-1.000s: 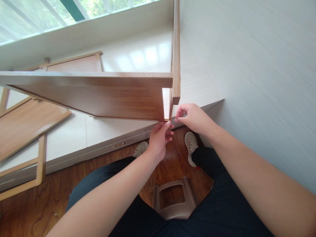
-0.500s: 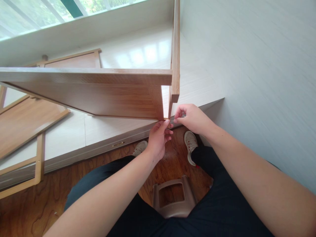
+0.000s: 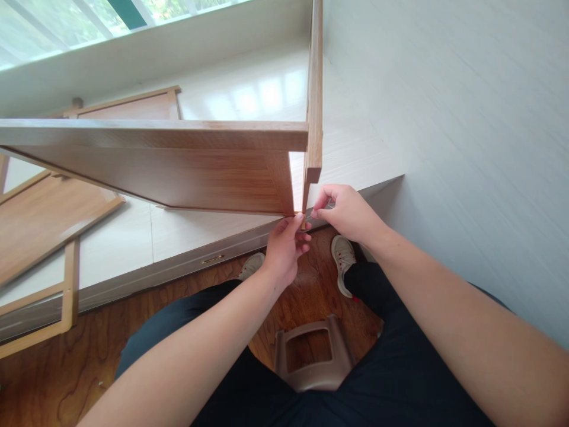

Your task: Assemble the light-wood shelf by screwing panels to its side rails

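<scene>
Two bare hands just beside each other, a small gap between, at the front edge of the pale surface [image 3: 115, 237], short of its right front corner. Left hand [image 3: 284, 249] narrow, thumb and fingers closed about the lower end of the side frame [image 3: 315, 107], at that front edge. Right hand [image 3: 344, 210] just to the right, clear of the wood, thumb and forefinger drawn into a narrow pinch; cannot tell about anything between the fingertips, too small to make out.

Side frame upright on the surface, seen nearly edge-on, running from the front edge back toward the rear edge. Large wooden panel [image 3: 200, 178] also standing, stretching left from the side frame; right end of its top rail against the side frame, with a slim bright gap lower down.

Toward the left front corner, another panel [image 3: 53, 213] lying flat, partly over a lighter open frame [image 3: 70, 279] jutting past the front edge. Near the rear edge, a third panel [image 3: 133, 108], half hidden behind the standing one. Below the front edge, a small handle [image 3: 212, 260], two shoes [image 3: 342, 261] on the wood floor [image 3: 306, 284], and a brown stool [image 3: 315, 379] between dark-trousered legs.
</scene>
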`<state>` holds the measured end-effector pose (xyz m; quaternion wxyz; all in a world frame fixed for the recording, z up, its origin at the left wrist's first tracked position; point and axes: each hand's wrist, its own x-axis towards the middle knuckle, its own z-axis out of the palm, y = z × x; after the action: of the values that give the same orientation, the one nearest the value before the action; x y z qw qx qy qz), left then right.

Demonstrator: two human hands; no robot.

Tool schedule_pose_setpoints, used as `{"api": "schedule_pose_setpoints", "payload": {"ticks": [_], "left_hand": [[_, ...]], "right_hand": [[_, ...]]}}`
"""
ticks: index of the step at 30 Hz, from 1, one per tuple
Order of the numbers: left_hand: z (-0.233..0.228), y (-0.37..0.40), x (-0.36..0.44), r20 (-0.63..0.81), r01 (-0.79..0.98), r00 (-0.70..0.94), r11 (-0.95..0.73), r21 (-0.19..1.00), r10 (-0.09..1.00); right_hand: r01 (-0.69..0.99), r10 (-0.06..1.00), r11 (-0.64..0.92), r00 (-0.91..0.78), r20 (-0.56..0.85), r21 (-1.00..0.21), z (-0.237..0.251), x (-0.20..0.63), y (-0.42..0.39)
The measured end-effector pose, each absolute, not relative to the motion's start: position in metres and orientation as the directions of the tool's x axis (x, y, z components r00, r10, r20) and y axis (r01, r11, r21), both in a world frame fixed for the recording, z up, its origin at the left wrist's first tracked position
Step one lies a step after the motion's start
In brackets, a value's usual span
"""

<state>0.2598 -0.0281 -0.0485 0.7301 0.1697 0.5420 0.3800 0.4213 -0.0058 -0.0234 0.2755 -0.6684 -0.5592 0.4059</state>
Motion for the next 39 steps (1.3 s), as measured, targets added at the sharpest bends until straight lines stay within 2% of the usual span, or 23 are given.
{"api": "schedule_pose_setpoints", "payload": {"ticks": [12,18,24,28,31,39], "left_hand": [[-0.05,-0.026,0.259,-0.684,-0.394,0.132,0.671,0.628,0.718],[-0.051,-0.024,0.261,-0.681,-0.427,0.14,0.665,0.613,0.718],[-0.053,-0.023,0.263,-0.668,-0.467,0.155,0.65,0.6,0.728],[-0.053,-0.024,0.264,-0.651,-0.48,0.154,0.632,0.608,0.744],[-0.052,-0.023,0.264,-0.657,-0.489,0.146,0.631,0.602,0.74],[-0.053,-0.022,0.262,-0.67,-0.48,0.144,0.644,0.596,0.728]], "right_hand": [[0.357,0.975,-0.21,0.151,-0.166,-0.91,-0.032,0.418,-0.014],[0.364,0.971,-0.18,0.214,-0.106,-0.914,-0.035,0.415,-0.02],[0.366,0.967,-0.192,0.228,-0.112,-0.911,-0.036,0.408,-0.024],[0.366,0.973,-0.203,0.179,-0.146,-0.908,-0.038,0.407,-0.024],[0.381,0.978,-0.209,0.079,-0.194,-0.901,-0.037,0.411,-0.022],[0.58,0.978,-0.113,-0.079,-0.193,-0.807,-0.035,0.422,-0.014]]}}
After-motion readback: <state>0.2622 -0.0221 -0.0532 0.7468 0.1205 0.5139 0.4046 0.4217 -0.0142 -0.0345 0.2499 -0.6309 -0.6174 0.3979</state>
